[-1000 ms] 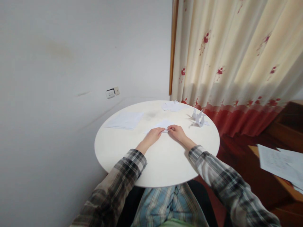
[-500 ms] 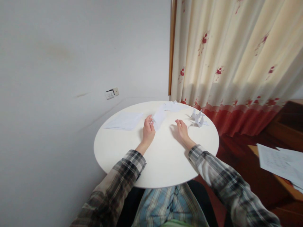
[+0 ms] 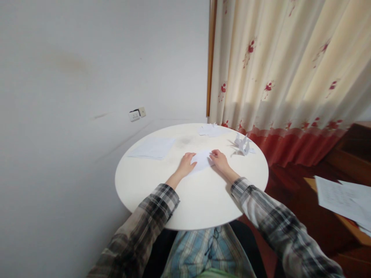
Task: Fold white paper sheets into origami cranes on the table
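A small white sheet of paper (image 3: 202, 161) lies between my two hands near the middle of the round white table. My left hand (image 3: 186, 165) grips its left edge, thumb on the near side and fingers curled above. At the right edge, the bent fingers and thumb of my right hand (image 3: 220, 161) hold the paper. Beyond my right hand stand folded white paper cranes (image 3: 242, 145), partly overlapping each other.
A stack of white paper (image 3: 152, 148) lies on the table's left side. More paper pieces (image 3: 213, 131) lie at the far edge. A wall socket (image 3: 134, 115) is behind the table, a curtain (image 3: 269, 77) at the right. Written sheets (image 3: 342, 197) rest on wooden furniture at lower right.
The paper, earlier raised at my left hand, now lies nearer and between both hands. My right hand has moved slightly left and taken hold of its right edge.
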`<state>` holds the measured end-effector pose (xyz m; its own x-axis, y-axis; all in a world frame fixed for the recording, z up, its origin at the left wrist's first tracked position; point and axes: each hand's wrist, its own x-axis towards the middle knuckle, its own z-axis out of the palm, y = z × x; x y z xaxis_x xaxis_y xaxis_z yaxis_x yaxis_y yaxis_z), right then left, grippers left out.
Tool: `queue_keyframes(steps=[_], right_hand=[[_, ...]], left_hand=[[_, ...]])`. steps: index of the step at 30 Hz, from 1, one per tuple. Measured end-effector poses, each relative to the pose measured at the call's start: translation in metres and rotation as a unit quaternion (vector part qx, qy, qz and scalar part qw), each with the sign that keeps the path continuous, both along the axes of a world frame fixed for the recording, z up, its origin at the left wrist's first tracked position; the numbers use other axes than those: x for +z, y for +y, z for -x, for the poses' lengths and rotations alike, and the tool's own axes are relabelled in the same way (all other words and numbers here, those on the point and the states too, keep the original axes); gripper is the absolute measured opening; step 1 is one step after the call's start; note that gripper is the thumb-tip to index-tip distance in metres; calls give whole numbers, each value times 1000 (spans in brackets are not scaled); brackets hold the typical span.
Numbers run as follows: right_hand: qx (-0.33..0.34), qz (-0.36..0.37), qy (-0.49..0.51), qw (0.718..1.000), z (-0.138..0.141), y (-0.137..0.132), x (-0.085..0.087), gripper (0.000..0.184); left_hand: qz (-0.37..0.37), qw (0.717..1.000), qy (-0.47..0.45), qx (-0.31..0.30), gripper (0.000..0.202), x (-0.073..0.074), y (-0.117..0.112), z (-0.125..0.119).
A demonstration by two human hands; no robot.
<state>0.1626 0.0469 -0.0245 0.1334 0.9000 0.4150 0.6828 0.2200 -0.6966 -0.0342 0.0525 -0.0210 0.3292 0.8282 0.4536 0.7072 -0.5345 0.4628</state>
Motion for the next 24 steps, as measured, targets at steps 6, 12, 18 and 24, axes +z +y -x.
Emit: queue_keyframes(steps=[6, 12, 18, 24], right_hand=[[-47, 31, -74, 996, -1, -2, 1, 33], [-57, 26, -63, 996, -2, 0, -3, 30], [-6, -26, 47, 999, -4, 1, -2, 37], [50, -113, 89, 988, 0, -5, 7, 56]], left_hand=[[-20, 993, 112, -14, 27, -1, -2, 2], [-12, 990, 122, -64, 30, 2, -3, 1], [-6, 987, 148, -62, 41, 6, -10, 0], [-5, 984, 168, -61, 48, 7, -14, 0]])
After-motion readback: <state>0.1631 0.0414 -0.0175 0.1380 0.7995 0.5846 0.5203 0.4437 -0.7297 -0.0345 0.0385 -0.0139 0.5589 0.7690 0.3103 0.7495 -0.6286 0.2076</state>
